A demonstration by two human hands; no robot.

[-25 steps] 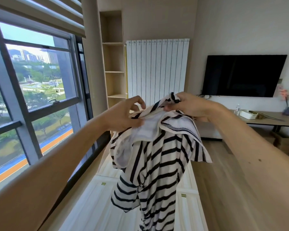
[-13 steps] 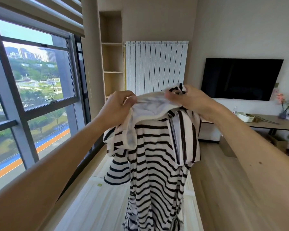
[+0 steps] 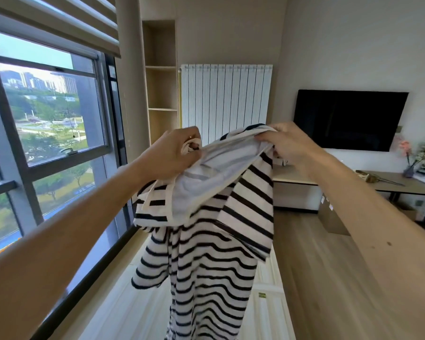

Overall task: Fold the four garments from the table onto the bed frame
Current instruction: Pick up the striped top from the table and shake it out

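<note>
Spread slightly wider, left hand (image 3: 172,155) and right hand (image 3: 288,143) pinch the black-and-white striped fabric shirt (image 3: 206,266), straightening it, probably to lay flat next.

"Where can a hand go?"

"To the right. The air over the wooden floor (image 3: 317,266) is open, all the way to the table (image 3: 388,187) by the wall."

"And to the left?"

"The window (image 3: 54,123) is close by the left arm. Its glass and bars block that side."

"And down?"

"The striped shirt (image 3: 206,253) hangs from the left hand (image 3: 174,155) and the right hand (image 3: 285,143) and fills the middle. Under it lies the white bed frame (image 3: 133,315), bare to the left of the shirt."

"Straight ahead?"

"Open air, then the radiator (image 3: 226,99), well apart from the hands."
</note>
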